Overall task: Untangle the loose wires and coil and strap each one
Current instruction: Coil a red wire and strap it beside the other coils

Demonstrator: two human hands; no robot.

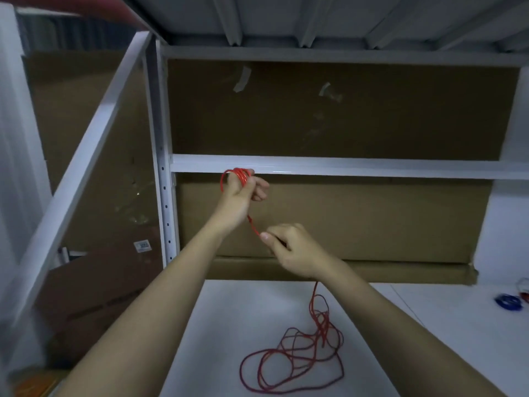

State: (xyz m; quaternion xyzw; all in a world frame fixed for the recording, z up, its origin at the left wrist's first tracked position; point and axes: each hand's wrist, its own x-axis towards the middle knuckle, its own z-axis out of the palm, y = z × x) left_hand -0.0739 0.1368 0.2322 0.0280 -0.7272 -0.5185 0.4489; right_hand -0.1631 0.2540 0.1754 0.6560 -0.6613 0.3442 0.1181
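1. The left hand point(243, 193), raised mid-frame, has several turns of red wire point(297, 353) wound round its fingers. The right hand point(292, 247), just below, pinches the same wire.
2. From the right hand the wire drops to a loose tangle on the white worktop point(217, 325), lower centre.
3. Risk: the crossed loops below may tighten into a knot if pulled quickly, or turns may slip off the fingers.
4. The taut stretch between the hands slants from upper left to lower right; the tangle has no clear long axis.

Loose red wire point(297, 356) clutters the white table point(223, 310); blue coil point(508, 302) probably sits well aside.
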